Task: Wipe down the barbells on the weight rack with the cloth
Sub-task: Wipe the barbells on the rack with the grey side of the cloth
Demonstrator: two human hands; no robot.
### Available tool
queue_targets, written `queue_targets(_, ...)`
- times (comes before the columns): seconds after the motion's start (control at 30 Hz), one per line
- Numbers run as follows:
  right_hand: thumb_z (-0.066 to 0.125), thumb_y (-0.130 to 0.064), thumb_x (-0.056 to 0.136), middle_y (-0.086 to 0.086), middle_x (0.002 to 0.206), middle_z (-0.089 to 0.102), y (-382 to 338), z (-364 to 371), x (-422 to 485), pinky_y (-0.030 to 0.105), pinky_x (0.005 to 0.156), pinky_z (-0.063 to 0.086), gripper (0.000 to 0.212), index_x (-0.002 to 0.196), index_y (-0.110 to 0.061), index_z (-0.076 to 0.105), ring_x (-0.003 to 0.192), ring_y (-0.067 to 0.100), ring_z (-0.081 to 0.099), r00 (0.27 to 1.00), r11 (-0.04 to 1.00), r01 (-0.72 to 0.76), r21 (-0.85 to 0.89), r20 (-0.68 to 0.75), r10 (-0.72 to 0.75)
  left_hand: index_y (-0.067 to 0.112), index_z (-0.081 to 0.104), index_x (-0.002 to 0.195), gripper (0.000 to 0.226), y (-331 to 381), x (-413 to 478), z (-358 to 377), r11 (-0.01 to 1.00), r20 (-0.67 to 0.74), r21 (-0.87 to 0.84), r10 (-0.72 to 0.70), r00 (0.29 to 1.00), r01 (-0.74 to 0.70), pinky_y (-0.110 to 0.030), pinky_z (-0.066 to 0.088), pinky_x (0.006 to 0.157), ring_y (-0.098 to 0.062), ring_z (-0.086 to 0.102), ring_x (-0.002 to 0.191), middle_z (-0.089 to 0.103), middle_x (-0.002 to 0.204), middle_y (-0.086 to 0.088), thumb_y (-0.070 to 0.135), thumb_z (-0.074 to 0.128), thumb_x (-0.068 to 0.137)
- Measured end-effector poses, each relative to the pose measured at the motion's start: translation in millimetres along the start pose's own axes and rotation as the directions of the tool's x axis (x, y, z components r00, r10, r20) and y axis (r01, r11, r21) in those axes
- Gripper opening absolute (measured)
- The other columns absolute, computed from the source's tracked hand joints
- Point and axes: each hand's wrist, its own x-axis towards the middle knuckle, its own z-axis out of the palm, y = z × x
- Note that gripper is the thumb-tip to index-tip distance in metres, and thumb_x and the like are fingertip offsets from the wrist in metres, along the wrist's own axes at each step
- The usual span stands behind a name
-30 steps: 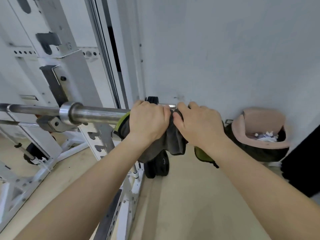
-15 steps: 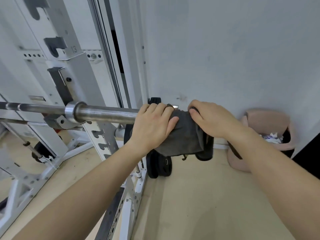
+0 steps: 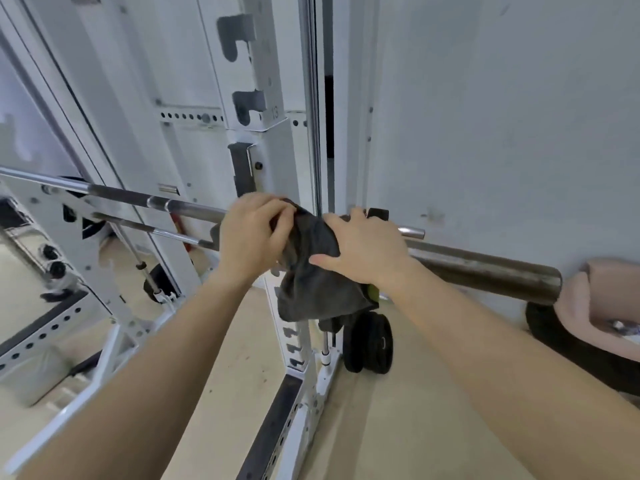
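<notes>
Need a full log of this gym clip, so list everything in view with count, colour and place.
weight rack: one, white, left and centre
wall: one, pale grey, right half
floor: beige, bottom
barbell: one, dark steel, lying across the weight rack, sleeve end pointing right
thinner bar: one, silver, below the barbell at left
cloth: one, dark grey, draped over the barbell, centre
weight plates: seemingly two, black, upright on the floor beside the rack's base
bin: one, dark with pink liner, far right by the wall
left hand: one, fingers gripping the cloth on the barbell
right hand: one, gripping the cloth over the barbell
</notes>
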Motion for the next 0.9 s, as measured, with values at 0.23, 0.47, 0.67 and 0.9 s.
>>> queue_targets(0.23,0.033,-0.074,0.095,0.013,0.115,0.058,-28.9,10.0,43.4,0.036,0.062,0.043,0.067,0.138,-0.024,0.045,0.089,0.031,0.065,0.996,0.991,0.08,-0.104,-0.033,-0.084,0.018,0.064,0.07,0.044,-48.7,7.2,-0.1,0.936,0.097,0.288,-0.237,0.967,0.201,-0.038,0.036,0.066,-0.034,0.055,0.067,0.065,0.066,-0.005,0.033,0.036,0.099)
queue_targets(0.47,0.039,-0.069,0.096,0.01,0.112,0.062,-55.8,0.4,83.5,0.041,0.073,0.051,0.063,0.131,-0.018,0.047,0.093,0.031,0.064,0.987,0.989,0.148,-0.016,0.063,-0.147,0.031,0.072,0.095,0.021,-61.2,-24.7,7.2,0.941,0.02,-0.003,-0.34,0.94,0.34,-0.041,0.038,0.094,-0.023,0.06,0.105,0.074,0.102,0.013,0.042,0.054,0.094)
queue_targets(0.67,0.028,-0.066,0.1,0.009,0.121,0.06,-41.7,3.0,71.5,0.037,0.067,0.041,0.063,0.141,-0.022,0.047,0.102,0.031,0.063,0.986,0.987,0.153,-0.054,0.068,-0.149,0.029,0.069,0.074,0.034,-68.3,-4.1,-3.1,0.783,0.23,-0.262,-0.518,0.824,0.565,-0.046,0.051,0.09,-0.019,0.068,0.09,0.074,0.085,0.012,0.057,0.052,0.083)
queue_targets(0.9,0.018,-0.068,0.099,-0.003,0.094,0.058,2.3,-10.3,34.0,0.034,0.064,0.044,0.059,0.12,-0.026,0.054,0.085,0.021,0.061,0.99,0.997,0.07,-0.017,0.128,-0.067,0.024,0.059,0.062,0.056,-59.5,27.3,10.8,0.722,0.216,-0.127,-0.649,0.729,0.68,-0.044,0.048,0.087,-0.024,0.067,0.08,0.065,0.064,0.009,0.079,0.058,0.074)
